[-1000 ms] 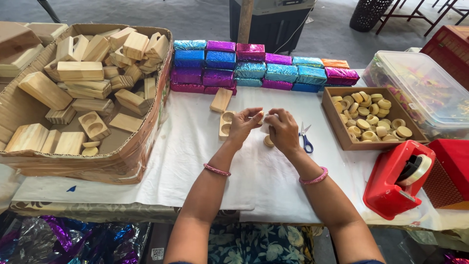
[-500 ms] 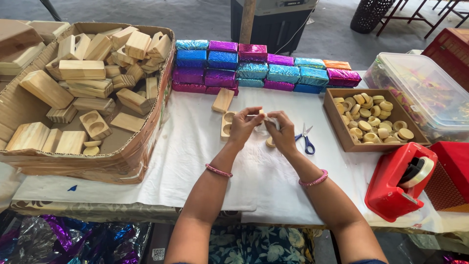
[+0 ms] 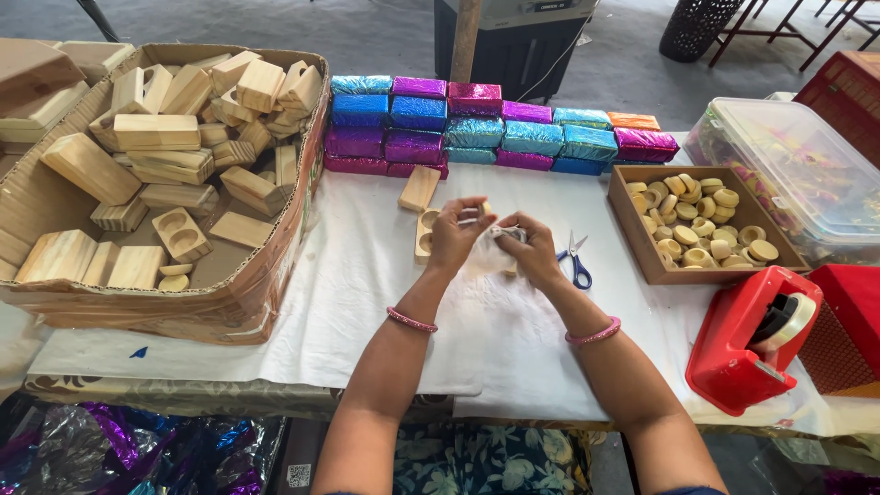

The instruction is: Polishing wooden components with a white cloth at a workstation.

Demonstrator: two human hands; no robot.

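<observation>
Both hands meet at mid-table: the left hand (image 3: pixel 456 234) and right hand (image 3: pixel 532 247) are curled, pinching a clear wrap (image 3: pixel 490 255) between them, just right of a wood block (image 3: pixel 424 234). Far left, a carton (image 3: pixel 229 302) holds wooden blocks. Right, a tray (image 3: pixel 632 240) holds wooden rings; scissors (image 3: pixel 575 260) lie beside it.

I sit at a table (image 3: pixel 513 367) covered with a white sheet; a flowered cloth shows under its near edge. Beyond the far edge the floor (image 3: pixel 367 37) is grey concrete in soft daylight. A wooden post (image 3: pixel 465 37) stands there before a dark cabinet (image 3: pixel 522 46). Far right I see a black lattice bin (image 3: pixel 694 26), thin metal chair legs (image 3: pixel 779 23) and a red crate (image 3: pixel 848 87).
</observation>
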